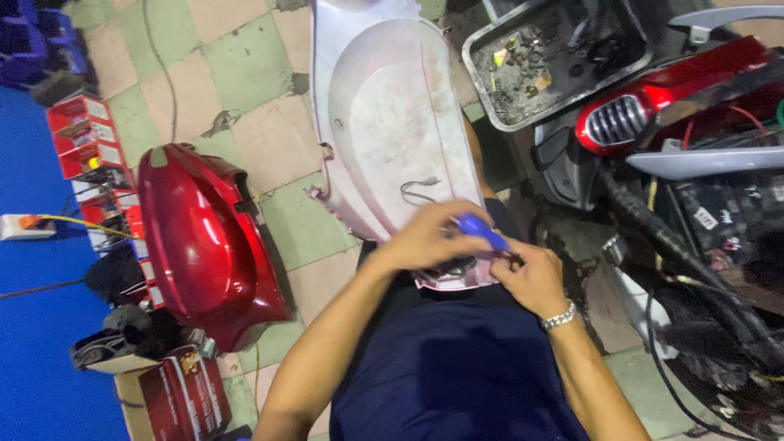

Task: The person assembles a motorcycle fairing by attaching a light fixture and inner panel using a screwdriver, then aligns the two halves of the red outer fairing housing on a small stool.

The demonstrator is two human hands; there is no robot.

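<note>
A pale pink-white scooter body panel (384,114) rests on my lap, its hollow inner side up, with a thin grey wire (418,190) lying in it. My left hand (425,237) is curled over the panel's near end. A blue-handled tool (482,231), probably a screwdriver, crosses between both hands; my right hand (531,278), with a metal wrist bracelet (560,315), grips it near the tip. The tool's tip and the panel's near edge are hidden by my fingers.
A glossy red body panel (200,237) lies on the tiled floor at left beside red boxes (82,135) and a power strip (18,226). A metal tray of small parts (555,57) sits at the top. The stripped red scooter (686,155) with exposed cables stands at right.
</note>
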